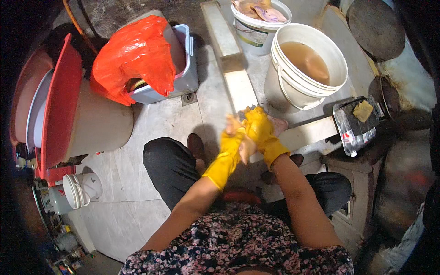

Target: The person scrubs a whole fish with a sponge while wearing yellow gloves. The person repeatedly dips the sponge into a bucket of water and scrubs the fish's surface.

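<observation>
Both my hands wear yellow rubber gloves and meet over the corner of a low stone curb (240,89). My left hand (233,141) is closed on a pale, fleshy piece (246,149), perhaps raw meat or skin, whose ends stick out above and below the glove. Against it, my right hand (257,125) grips a dark, bunched thing (243,113) that I cannot make out. Another pinkish flat piece (279,125) shows just right of the right glove. Past the curb stands a white plastic bucket (292,86) of brownish water with a pale lump in it.
A second white bucket (256,39) holds pale pieces of skin or meat. At left are a grey-blue plastic tub (165,91) under a red plastic bag (137,55), a floor drain (188,98) and large red basins (60,113). A plastic bottle (352,142) lies at right near a yellowish sponge (363,111).
</observation>
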Action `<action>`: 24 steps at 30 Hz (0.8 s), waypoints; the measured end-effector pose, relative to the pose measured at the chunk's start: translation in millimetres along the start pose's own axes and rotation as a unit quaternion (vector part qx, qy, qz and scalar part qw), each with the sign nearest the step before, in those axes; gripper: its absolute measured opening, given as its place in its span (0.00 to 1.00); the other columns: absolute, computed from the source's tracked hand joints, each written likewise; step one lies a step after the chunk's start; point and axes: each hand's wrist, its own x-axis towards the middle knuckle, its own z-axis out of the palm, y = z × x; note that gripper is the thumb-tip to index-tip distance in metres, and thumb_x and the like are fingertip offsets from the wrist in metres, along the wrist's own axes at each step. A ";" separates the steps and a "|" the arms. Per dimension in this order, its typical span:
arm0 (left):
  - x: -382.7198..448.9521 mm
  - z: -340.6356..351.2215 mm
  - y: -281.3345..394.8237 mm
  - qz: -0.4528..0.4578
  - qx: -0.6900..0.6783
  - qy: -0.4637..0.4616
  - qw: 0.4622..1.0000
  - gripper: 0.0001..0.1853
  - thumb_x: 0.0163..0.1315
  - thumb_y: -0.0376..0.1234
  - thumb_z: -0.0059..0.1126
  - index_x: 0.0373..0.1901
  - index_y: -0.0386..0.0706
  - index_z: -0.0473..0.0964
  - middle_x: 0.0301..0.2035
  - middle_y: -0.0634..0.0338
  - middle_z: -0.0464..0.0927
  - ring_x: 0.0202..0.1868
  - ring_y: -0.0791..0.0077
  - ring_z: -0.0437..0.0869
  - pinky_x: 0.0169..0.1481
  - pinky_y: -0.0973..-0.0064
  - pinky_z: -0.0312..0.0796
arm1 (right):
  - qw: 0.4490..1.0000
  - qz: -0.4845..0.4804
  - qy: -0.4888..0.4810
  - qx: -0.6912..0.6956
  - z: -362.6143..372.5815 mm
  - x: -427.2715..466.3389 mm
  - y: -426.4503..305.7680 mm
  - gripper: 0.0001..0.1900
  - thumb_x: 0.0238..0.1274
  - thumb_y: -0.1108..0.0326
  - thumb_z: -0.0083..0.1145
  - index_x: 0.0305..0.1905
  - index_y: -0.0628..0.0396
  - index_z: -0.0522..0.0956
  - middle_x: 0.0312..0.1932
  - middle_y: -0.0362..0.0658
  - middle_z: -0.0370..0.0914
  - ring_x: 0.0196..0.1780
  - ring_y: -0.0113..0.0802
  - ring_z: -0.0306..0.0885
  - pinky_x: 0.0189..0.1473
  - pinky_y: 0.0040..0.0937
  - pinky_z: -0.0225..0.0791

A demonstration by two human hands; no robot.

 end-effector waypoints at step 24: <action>-43.1 -24.6 24.2 -0.006 0.220 0.134 0.966 0.28 0.66 0.46 0.79 0.55 0.33 0.79 0.43 0.50 0.83 0.38 0.61 0.85 0.38 0.64 0.77 | 0.927 0.204 0.021 -0.315 -26.8 -92.3 -120.7 0.28 0.73 0.54 0.63 0.74 0.50 0.76 0.61 0.64 0.80 0.63 0.66 0.80 0.63 0.59 0.75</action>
